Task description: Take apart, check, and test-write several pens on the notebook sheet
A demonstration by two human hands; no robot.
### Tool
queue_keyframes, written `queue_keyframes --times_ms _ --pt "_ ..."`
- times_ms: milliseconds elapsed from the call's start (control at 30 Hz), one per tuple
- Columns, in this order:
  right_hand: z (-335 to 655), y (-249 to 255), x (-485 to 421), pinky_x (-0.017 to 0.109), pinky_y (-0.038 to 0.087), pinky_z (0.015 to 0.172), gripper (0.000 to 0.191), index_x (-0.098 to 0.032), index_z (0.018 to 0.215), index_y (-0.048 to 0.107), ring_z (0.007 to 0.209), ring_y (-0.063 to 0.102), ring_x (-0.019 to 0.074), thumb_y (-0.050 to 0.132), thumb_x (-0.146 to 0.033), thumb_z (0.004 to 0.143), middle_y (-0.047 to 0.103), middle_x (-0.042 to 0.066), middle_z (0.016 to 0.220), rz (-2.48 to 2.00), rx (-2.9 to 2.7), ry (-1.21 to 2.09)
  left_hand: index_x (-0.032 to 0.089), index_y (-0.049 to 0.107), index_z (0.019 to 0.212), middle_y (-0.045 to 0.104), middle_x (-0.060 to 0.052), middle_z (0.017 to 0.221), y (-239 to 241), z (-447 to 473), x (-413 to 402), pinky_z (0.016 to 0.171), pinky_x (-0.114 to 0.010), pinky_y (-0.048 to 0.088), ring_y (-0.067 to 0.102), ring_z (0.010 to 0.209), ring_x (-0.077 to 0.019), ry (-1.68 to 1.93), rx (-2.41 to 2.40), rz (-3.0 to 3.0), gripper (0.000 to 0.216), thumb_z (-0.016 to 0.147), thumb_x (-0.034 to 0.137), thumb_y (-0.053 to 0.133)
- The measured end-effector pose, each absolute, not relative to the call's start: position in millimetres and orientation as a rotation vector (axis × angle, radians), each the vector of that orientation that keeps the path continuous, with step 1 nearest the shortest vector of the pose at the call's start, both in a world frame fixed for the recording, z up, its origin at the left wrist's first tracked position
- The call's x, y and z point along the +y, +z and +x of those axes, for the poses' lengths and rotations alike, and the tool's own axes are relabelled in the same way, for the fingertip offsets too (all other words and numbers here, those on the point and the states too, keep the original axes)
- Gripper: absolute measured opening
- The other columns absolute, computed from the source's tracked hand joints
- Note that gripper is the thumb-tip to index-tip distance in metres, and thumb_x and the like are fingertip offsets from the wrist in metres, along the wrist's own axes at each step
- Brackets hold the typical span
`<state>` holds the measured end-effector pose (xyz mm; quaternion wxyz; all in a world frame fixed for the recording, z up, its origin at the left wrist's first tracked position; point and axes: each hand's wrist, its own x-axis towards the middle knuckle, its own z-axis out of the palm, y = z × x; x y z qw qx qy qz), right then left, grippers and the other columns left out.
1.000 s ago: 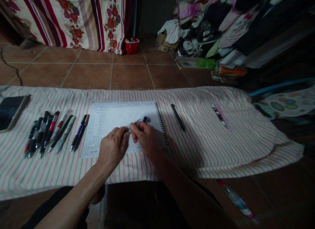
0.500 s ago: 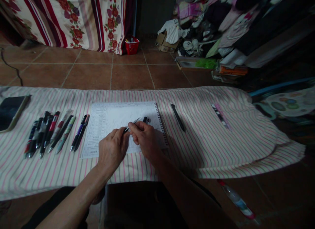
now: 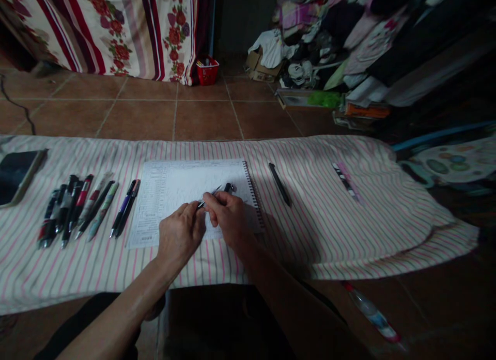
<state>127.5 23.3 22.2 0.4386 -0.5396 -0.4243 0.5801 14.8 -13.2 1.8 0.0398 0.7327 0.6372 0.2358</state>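
My left hand (image 3: 182, 230) and my right hand (image 3: 228, 215) meet over an open spiral notebook (image 3: 186, 176) with a printed sheet on its left part. The fingers of my left hand are closed on a thin dark pen part (image 3: 200, 205) that points up and right toward the other hand. My right hand pinches a pen, whose black end (image 3: 229, 187) sticks out above the fingers. A slim pointed tip shows just above the right thumb. How the pieces join is hidden by the fingers. A black pen (image 3: 279, 184) lies right of the notebook.
Several pens (image 3: 77, 207) lie in a row at the left, with two darker pens (image 3: 124, 209) beside the notebook. A phone (image 3: 19, 175) rests at the far left. A pink-and-black patterned strip (image 3: 349, 183) lies right on the striped cloth (image 3: 318, 225). A bottle (image 3: 372, 314) is on the floor.
My left hand has shifted slightly right, closer to my right hand, with the thin pen part still in its fingers. My right hand stays almost where it was.
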Motion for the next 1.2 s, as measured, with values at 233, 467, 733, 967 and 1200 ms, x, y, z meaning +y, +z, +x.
queue_keyframes --times_ms 233,467,733,967,1200 --pt "129.9 9.3 28.5 0.021 0.033 0.045 0.034 -0.016 0.058 0.055 0.039 0.040 0.0048 0.056 -0.041 0.081 0.046 -0.007 0.043 -1.212 -1.095 1.537 0.014 0.063 0.101 0.067 -0.004 0.077 4.3 8.6 -12.6 0.053 -0.027 0.040 0.064 0.065 -0.0181 0.664 2.028 2.190 0.032 0.092 0.033 0.040" --pt "128.0 5.0 27.2 0.020 0.034 0.042 0.035 -0.015 0.068 0.058 0.043 0.043 0.0046 0.056 -0.048 0.079 0.053 -0.004 0.054 -1.151 -0.882 1.610 0.019 0.066 0.098 0.068 -0.002 0.075 12.4 7.5 -14.4 0.050 -0.028 0.033 0.064 0.064 -0.0185 0.564 2.176 2.250 0.029 0.090 0.035 0.043" --pt "131.4 11.5 29.6 0.017 0.032 0.040 0.024 -0.016 0.081 0.065 0.046 0.041 0.0028 0.062 -0.038 0.074 0.055 -0.004 0.063 -1.203 -0.733 1.596 0.019 0.065 0.096 0.067 -0.002 0.073 13.0 7.3 -14.9 0.050 -0.029 0.030 0.063 0.064 -0.0184 0.523 2.161 2.297 0.029 0.091 0.036 0.042" --pt "131.9 14.7 30.2 0.017 0.028 0.037 0.022 -0.014 0.079 0.065 0.044 0.040 0.0026 0.064 -0.035 0.072 0.055 -0.003 0.060 -1.178 -0.692 1.537 0.019 0.064 0.095 0.067 -0.001 0.073 12.2 4.8 -17.4 0.053 -0.029 0.033 0.063 0.066 -0.0186 0.551 2.144 2.327 0.027 0.091 0.036 0.043" --pt "132.7 15.0 31.5 0.017 0.025 0.035 0.022 -0.014 0.078 0.065 0.043 0.038 0.0026 0.065 -0.036 0.071 0.055 -0.003 0.059 -1.176 -0.660 1.531 0.019 0.065 0.094 0.068 -0.002 0.074 13.6 1.5 -19.9 0.053 -0.029 0.033 0.063 0.067 -0.0184 0.552 2.151 2.342 0.028 0.091 0.037 0.043"
